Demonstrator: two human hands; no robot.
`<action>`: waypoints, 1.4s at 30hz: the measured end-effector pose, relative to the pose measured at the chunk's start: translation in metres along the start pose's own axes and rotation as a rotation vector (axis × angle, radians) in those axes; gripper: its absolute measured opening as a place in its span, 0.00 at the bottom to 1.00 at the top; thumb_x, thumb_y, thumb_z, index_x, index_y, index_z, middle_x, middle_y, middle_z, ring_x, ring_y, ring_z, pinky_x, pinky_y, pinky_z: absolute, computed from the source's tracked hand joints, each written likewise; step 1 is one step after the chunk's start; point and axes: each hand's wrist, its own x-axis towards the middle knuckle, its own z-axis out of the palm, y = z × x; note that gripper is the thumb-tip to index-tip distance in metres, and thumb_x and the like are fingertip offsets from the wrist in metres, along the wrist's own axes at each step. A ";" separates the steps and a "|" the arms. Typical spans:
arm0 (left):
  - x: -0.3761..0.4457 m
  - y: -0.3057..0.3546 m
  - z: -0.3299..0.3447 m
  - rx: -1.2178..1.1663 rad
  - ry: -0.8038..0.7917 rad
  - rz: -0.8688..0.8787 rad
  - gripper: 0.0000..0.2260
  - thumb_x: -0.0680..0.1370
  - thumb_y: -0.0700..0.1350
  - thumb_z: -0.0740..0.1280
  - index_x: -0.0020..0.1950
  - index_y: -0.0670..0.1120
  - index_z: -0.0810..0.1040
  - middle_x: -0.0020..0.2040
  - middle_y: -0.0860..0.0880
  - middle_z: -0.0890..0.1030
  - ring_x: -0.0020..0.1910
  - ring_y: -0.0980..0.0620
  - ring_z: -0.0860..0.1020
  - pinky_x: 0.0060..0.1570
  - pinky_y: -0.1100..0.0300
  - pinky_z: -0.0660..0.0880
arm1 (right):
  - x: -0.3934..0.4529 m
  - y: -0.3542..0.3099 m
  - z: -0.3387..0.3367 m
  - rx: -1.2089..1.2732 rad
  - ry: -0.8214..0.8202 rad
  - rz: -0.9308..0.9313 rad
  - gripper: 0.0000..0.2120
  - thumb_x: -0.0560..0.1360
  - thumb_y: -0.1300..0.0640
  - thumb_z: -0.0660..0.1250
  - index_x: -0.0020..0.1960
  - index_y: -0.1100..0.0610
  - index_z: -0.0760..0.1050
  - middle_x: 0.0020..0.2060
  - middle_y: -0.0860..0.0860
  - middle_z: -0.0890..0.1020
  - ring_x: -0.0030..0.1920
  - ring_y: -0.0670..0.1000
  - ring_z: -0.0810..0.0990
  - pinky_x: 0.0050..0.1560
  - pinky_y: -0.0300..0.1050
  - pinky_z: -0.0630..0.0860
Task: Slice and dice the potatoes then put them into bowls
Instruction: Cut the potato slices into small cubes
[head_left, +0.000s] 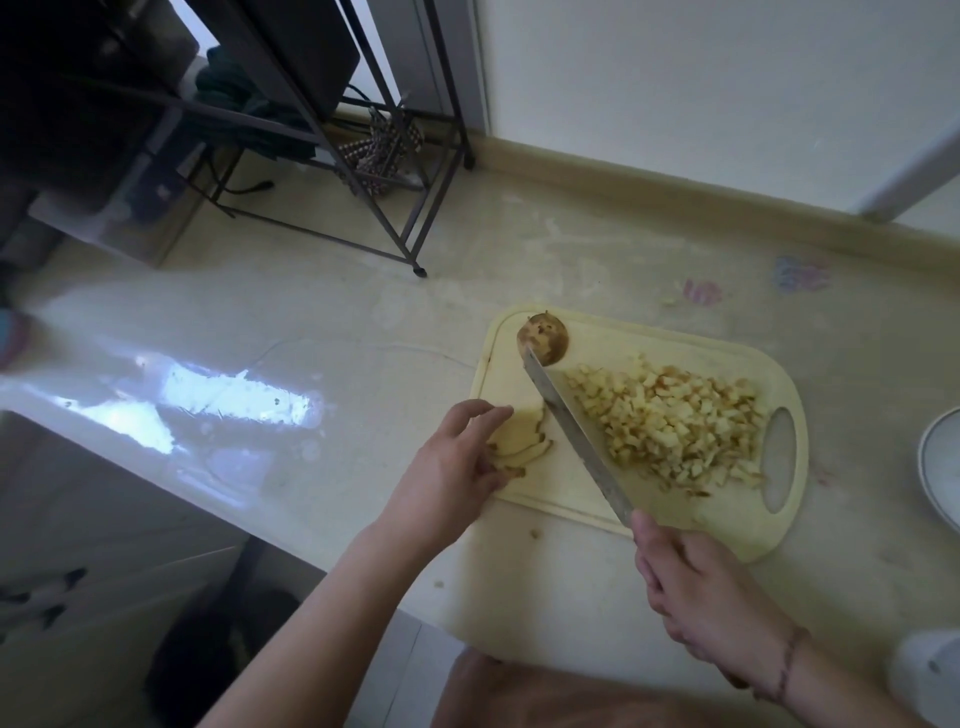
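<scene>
Nearest to the camera, the right hand (711, 587) is clenched around the handle of a knife (574, 434); the handle itself is hidden inside the fist. A thin bracelet (787, 662) sits on this wrist. The long blade points away from the person, across a pale yellow board (613, 338), and its tip lies just beside a potato piece (543, 338) with brown skin, which stands at the far left corner of the board. It is not clear if the blade edge touches the board.

On the right of the blade, a wide pile of dice (675, 426) covers the middle of the board, up to the oval grip hole at the right end. On the left of the blade, some thin slices (522, 441) lie overlapped near the left edge of the board.

The left hand (457, 467) is released, the fingers are spread and lightly bent, and the fingertips rest on the slices without grasping them.

The board lies on a light bench (311, 312), with small potato crumbs near its front edge. At the right border of the view, the rim of a white bowl (935, 467) is seen, well apart from the dice. A dark metal rack (363, 156) stands on the bench at the back.
</scene>
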 end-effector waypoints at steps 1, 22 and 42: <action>0.000 0.000 0.003 -0.018 0.014 0.009 0.29 0.74 0.35 0.76 0.73 0.47 0.74 0.68 0.51 0.71 0.42 0.56 0.77 0.50 0.56 0.79 | 0.000 0.000 0.001 -0.003 0.002 -0.004 0.28 0.71 0.30 0.51 0.31 0.54 0.63 0.21 0.47 0.65 0.19 0.43 0.62 0.19 0.30 0.58; -0.004 0.032 0.035 0.056 0.104 -0.011 0.25 0.77 0.47 0.74 0.72 0.45 0.74 0.71 0.47 0.69 0.48 0.46 0.81 0.50 0.52 0.79 | -0.001 0.009 0.017 0.041 0.070 -0.028 0.33 0.70 0.25 0.50 0.28 0.55 0.63 0.20 0.47 0.67 0.19 0.42 0.65 0.19 0.30 0.59; -0.015 0.032 0.055 0.023 0.430 0.173 0.11 0.68 0.31 0.77 0.48 0.41 0.84 0.50 0.47 0.80 0.41 0.49 0.81 0.37 0.58 0.78 | -0.007 0.013 0.011 -0.124 0.219 -0.210 0.30 0.72 0.30 0.50 0.29 0.56 0.63 0.21 0.47 0.69 0.23 0.44 0.69 0.28 0.35 0.65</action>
